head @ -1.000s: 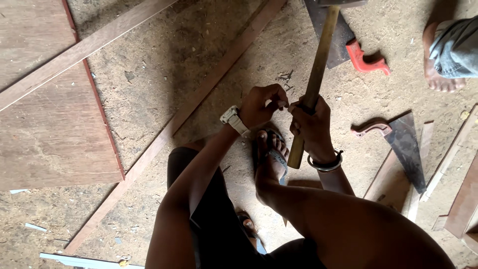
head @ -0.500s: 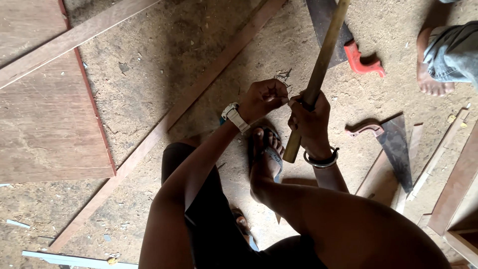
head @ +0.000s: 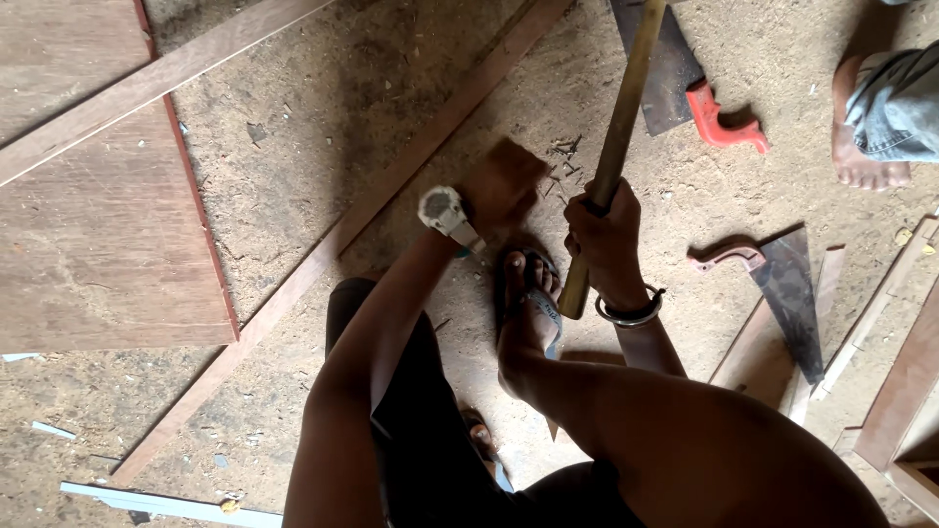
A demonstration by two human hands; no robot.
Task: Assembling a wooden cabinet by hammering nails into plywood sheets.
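My right hand (head: 606, 230) is shut around the lower part of a long wooden hammer handle (head: 626, 98), which runs up and out of the top of the frame; the head is hidden. My left hand (head: 504, 186), with a white watch (head: 445, 210) on the wrist, is blurred by motion just left of the handle, low over the sawdust floor. Its fingers are too smeared to tell whether they hold anything. A small scatter of nails (head: 564, 161) lies between the two hands. My sandalled foot (head: 528, 303) rests just below them.
A long wooden strip (head: 342, 230) crosses the floor diagonally beside a plywood board (head: 98, 235). A red-handled saw (head: 724, 122) and a brown-handled saw (head: 782, 284) lie to the right. Another person's bare foot (head: 861, 147) stands at the upper right. Timber pieces (head: 910, 372) lie at the right edge.
My left hand has left the hammer handle and swung left and down toward the floor, now blurred. The right hand keeps its grip on the handle.
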